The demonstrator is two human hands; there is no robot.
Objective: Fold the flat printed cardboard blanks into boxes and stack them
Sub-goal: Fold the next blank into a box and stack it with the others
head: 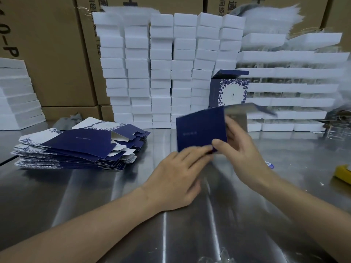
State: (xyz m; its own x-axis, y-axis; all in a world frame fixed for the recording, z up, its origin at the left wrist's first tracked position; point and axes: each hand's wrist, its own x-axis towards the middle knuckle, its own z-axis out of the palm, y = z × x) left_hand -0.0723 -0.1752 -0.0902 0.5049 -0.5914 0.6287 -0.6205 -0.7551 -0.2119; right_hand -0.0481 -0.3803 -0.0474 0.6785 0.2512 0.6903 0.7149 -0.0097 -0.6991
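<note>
Steel surface (95,196) below; the right hand (241,147) pinches a navy blank (199,128) at its right edge, held mid-scene. The left hand (176,179) presses straight fingers on its lower edge. I'd square the creases before tucking flaps. The pile of flat blanks (79,147) lies left, and a finished box (229,90) stands far.

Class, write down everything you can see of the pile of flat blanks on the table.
The pile of blanks is a loose, fanned stack of thin card sheets, dark blue with white panels and blue leaf print, cut flaps and tabs showing white undersides at its right edge. It lies flat on the shiny metal table, unfolded. Neither the left hand nor the right hand, gripping a blue box, touches it.
</note>
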